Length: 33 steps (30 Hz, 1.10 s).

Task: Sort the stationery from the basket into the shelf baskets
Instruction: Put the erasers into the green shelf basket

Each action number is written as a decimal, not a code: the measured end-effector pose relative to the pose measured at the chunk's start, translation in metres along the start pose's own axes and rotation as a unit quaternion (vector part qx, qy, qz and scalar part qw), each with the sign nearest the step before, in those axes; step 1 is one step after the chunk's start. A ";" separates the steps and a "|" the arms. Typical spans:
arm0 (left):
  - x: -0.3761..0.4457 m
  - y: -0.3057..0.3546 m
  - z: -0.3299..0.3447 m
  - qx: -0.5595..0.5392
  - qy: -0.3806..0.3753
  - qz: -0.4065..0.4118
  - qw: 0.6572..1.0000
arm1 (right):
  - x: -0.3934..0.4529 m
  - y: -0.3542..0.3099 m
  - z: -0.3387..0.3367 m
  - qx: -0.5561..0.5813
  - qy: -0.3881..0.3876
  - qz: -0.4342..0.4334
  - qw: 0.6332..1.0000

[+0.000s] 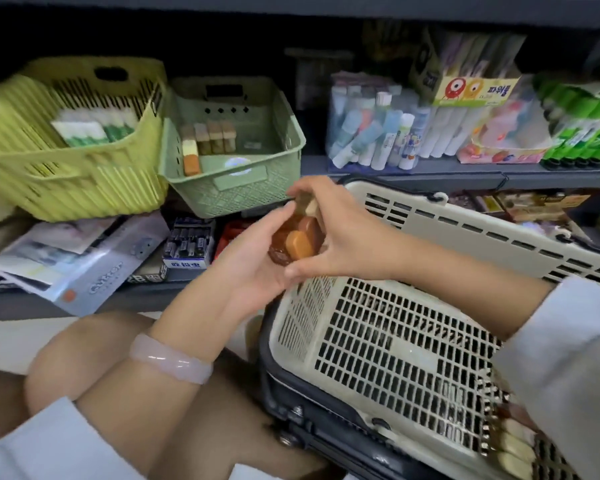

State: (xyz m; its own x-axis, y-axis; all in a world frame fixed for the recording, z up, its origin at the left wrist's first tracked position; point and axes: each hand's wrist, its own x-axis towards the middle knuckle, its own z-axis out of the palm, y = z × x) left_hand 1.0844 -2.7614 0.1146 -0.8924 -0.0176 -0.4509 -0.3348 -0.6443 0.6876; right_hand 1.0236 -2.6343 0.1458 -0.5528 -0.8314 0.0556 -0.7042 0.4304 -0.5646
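Both hands meet over the near left corner of the cream shopping basket (413, 344). My left hand (253, 261) cups a bunch of brown and orange erasers (297, 239) from below. My right hand (333, 226) closes over the same bunch from above, pinching a pale one at the top. More wrapped erasers (513, 441) lie in the basket's near right corner. On the shelf stands a green basket (236, 188) with a row of similar erasers (201, 143) inside. Left of it is a yellow basket (66, 174) holding green and white boxes.
Glue sticks (378, 133) and green tubes (582, 133) fill the shelf to the right. A lower shelf holds booklets (77, 258) and a box of leads (187, 244). My bare knees (94, 362) are below the left arm, which wears a pale bangle.
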 end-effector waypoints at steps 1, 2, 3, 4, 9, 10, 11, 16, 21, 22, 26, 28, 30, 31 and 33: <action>-0.003 0.007 -0.005 -0.013 0.013 0.009 1.000 | 0.007 -0.001 -0.001 0.027 -0.005 -0.009 1.000; -0.005 0.014 -0.012 -0.027 0.021 0.018 0.999 | 0.014 -0.003 -0.001 0.066 -0.003 -0.015 0.998; -0.009 0.022 -0.018 -0.041 0.030 0.029 0.998 | 0.022 -0.008 -0.002 0.112 0.010 -0.022 0.993; -0.011 0.029 -0.024 -0.053 0.041 0.032 0.997 | 0.030 -0.011 -0.002 0.165 0.024 -0.023 0.986; -0.019 0.055 -0.052 -0.084 0.070 0.051 0.993 | 0.069 -0.025 0.002 0.301 0.056 0.020 0.952; -0.020 0.059 -0.057 -0.080 0.074 0.056 0.993 | 0.075 -0.027 0.004 0.283 0.051 0.015 0.958; -0.020 0.063 -0.061 -0.077 0.074 0.062 0.992 | 0.081 -0.029 0.005 0.264 0.048 0.011 0.963; -0.020 0.083 -0.077 -0.047 0.063 0.084 0.993 | 0.114 -0.032 0.004 0.240 0.069 0.004 0.968; -0.015 0.101 -0.089 -0.044 0.069 0.109 0.991 | 0.169 -0.014 -0.002 0.259 0.149 0.108 0.948; -0.015 0.101 -0.091 -0.052 0.067 0.110 0.990 | 0.179 -0.008 -0.002 0.217 0.152 0.122 0.957; -0.017 0.102 -0.094 -0.051 0.044 0.113 0.991 | 0.217 0.009 0.003 0.124 0.066 0.179 0.974; -0.017 0.103 -0.095 -0.049 0.034 0.117 0.991 | 0.229 0.013 0.007 0.117 -0.004 0.200 0.973; -0.017 0.105 -0.097 -0.052 0.033 0.118 0.991 | 0.236 0.015 0.012 0.083 -0.073 0.198 0.974; -0.017 0.105 -0.098 -0.052 0.035 0.120 0.991 | 0.238 0.015 0.016 0.060 -0.099 0.191 0.975; -0.017 0.107 -0.101 -0.051 0.038 0.125 0.990 | 0.239 0.015 0.021 0.024 -0.121 0.176 0.977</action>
State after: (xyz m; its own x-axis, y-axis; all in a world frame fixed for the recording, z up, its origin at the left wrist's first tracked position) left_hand 1.0941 -2.9073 0.1377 -0.9167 -0.2413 -0.3184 -0.0704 -0.6870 0.7232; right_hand 0.8897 -2.8341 0.1334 -0.6314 -0.6964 -0.3411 -0.4654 0.6922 -0.5516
